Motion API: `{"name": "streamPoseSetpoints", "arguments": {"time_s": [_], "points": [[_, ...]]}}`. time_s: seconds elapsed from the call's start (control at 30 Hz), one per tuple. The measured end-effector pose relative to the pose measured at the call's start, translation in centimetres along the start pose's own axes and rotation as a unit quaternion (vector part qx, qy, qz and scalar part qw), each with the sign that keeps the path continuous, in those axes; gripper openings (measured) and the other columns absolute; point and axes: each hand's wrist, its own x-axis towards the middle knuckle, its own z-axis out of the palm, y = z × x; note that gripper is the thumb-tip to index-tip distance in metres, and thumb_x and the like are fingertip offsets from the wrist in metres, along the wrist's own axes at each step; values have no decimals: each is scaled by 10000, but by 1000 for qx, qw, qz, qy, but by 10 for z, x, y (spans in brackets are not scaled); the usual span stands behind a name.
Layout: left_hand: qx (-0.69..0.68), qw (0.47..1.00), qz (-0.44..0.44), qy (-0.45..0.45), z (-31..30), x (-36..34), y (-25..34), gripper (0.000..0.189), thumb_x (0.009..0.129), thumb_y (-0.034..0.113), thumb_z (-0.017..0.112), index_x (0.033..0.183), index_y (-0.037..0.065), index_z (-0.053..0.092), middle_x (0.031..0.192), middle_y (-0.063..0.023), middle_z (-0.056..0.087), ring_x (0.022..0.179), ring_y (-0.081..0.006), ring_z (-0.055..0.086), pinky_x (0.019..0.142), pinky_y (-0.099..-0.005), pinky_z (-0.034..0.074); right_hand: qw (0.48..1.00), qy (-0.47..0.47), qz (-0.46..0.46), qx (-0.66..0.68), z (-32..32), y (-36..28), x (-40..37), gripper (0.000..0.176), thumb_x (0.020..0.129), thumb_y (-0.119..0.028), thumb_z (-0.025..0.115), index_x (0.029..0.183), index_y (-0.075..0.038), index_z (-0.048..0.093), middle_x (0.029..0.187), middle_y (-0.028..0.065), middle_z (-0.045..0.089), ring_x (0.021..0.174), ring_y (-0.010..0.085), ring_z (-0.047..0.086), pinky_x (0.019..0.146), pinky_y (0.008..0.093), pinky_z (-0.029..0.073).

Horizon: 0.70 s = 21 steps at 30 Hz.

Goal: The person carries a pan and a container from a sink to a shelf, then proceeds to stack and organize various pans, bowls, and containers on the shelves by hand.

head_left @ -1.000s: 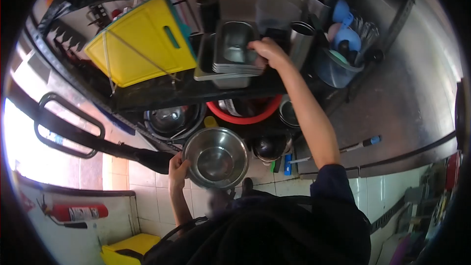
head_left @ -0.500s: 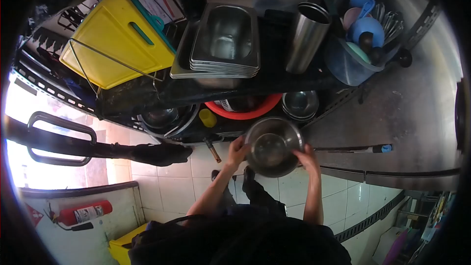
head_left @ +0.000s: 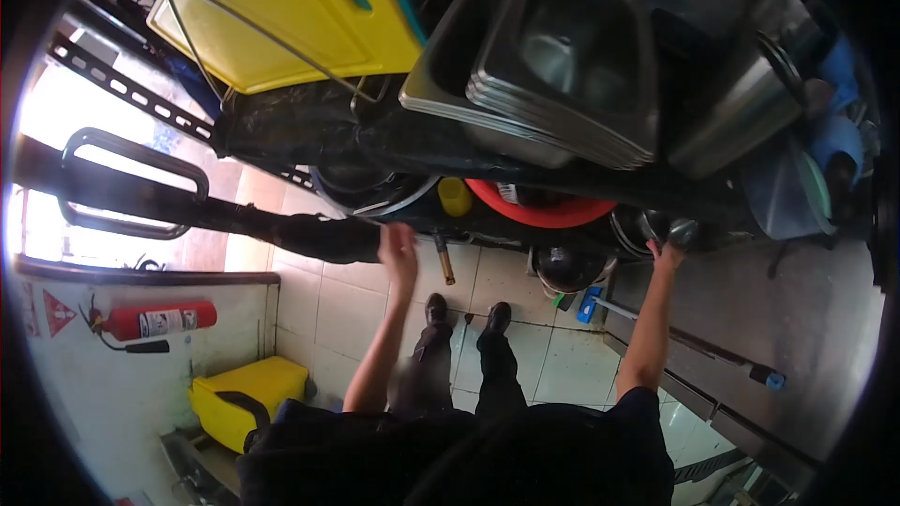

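My right hand (head_left: 666, 255) reaches to the lower shelf and grips the edge of a shiny metal bowl (head_left: 684, 230). Metal bowls (head_left: 634, 225) sit right beside it, partly hidden under the upper shelf. Away to the left, my left hand (head_left: 398, 245) is raised near the end of a black wrapped bar (head_left: 328, 236). It holds nothing; its fingers look loosely bent and apart, though somewhat blurred. A red basin (head_left: 544, 211) and a yellow cup (head_left: 455, 197) rest on the lower shelf between the hands.
Above are stacked steel pans (head_left: 562, 84), a yellow cutting board (head_left: 291, 14) and a tall steel container (head_left: 741, 112). A dark round pot (head_left: 567, 269) and a blue brush head (head_left: 589, 305) are below the shelf. A fire extinguisher (head_left: 164, 319) hangs at left.
Both hands held a round metal bowl before me. Now my left hand has let go and moved left, while my right has gone right to the lower-shelf bowls. The view has tilted and shifted.
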Motion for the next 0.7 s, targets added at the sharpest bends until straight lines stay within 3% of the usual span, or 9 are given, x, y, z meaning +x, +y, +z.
{"name": "streamPoseSetpoints", "arguments": {"time_s": [0.1, 0.2, 0.3, 0.37, 0.5, 0.57, 0.63, 0.67, 0.7], "points": [[169, 971, 86, 144, -56, 79, -24, 166, 815, 113, 546, 915, -12, 500, 767, -101, 529, 640, -192, 508, 595, -296, 419, 992, 111, 3, -59, 12, 10, 7, 316, 827, -71, 488, 945, 215, 423, 851, 279, 535, 709, 397, 588, 550, 355, 580], [348, 886, 213, 223, -97, 162, -66, 298, 763, 191, 605, 916, -48, 511, 881, -159, 516, 672, -312, 508, 633, -382, 421, 992, 84, -40, -88, 2, 29, 30, 383, 813, -148, 553, 1043, 131, 428, 858, 245, 533, 637, 365, 578, 518, 357, 566], [441, 881, 65, 161, -111, 212, -96, 385, 684, 191, 668, 972, -7, 508, 875, -197, 537, 822, -362, 523, 709, -437, 412, 969, 62, 37, -234, -28, 43, 62, 440, 792, -286, 593, 1091, 3, 450, 844, 178, 531, 552, 287, 546, 472, 334, 539], [479, 860, -43, 170, -106, 218, -88, 454, 667, 263, 679, 1007, 18, 505, 844, -187, 578, 798, -368, 562, 685, -452, 440, 857, 42, -24, -513, -24, 35, -5, 452, 777, -411, 580, 1088, -106, 461, 833, 104, 525, 496, 187, 498, 441, 300, 510], [492, 856, -131, 95, -112, 218, -74, 327, 684, 290, 646, 884, 39, 587, 861, -176, 593, 776, -350, 584, 674, -423, 468, 792, -360, -3, -494, 63, 49, -238, 275, 809, -336, 569, 913, -82, 549, 658, -17, 528, 459, 41, 451, 408, 207, 442], [498, 864, -24, 68, -117, 218, -80, 272, 697, 271, 630, 807, 24, 606, 876, -179, 593, 791, -338, 590, 689, -417, 472, 732, -513, -7, -449, 133, 72, -327, 164, 845, -225, 540, 916, -78, 528, 697, -24, 520, 535, 29, 477, 434, 159, 393], [483, 873, -69, 19, -123, 222, -80, 329, 699, 265, 632, 878, -3, 566, 881, -173, 592, 801, -323, 594, 689, -407, 476, 712, -542, -156, -419, 204, 118, -374, 219, 835, -199, 562, 968, -46, 481, 719, -22, 505, 529, 17, 445, 463, 147, 366], [473, 877, -80, 12, -122, 224, -80, 345, 696, 251, 639, 905, -9, 547, 876, -170, 591, 802, -322, 595, 685, -404, 478, 681, -567, -253, -388, 241, 154, -361, 320, 831, -190, 566, 1072, -34, 425, 869, 41, 527, 686, 82, 527, 508, 183, 418], [452, 889, -71, 1, -119, 222, -74, 362, 690, 234, 648, 928, -9, 523, 870, -169, 589, 803, -321, 595, 681, -403, 480, 619, -522, -497, -312, 283, 194, -345, 537, 791, -221, 613, 1190, -23, 313, 1105, 139, 467, 952, 206, 518, 594, 251, 482]]}}
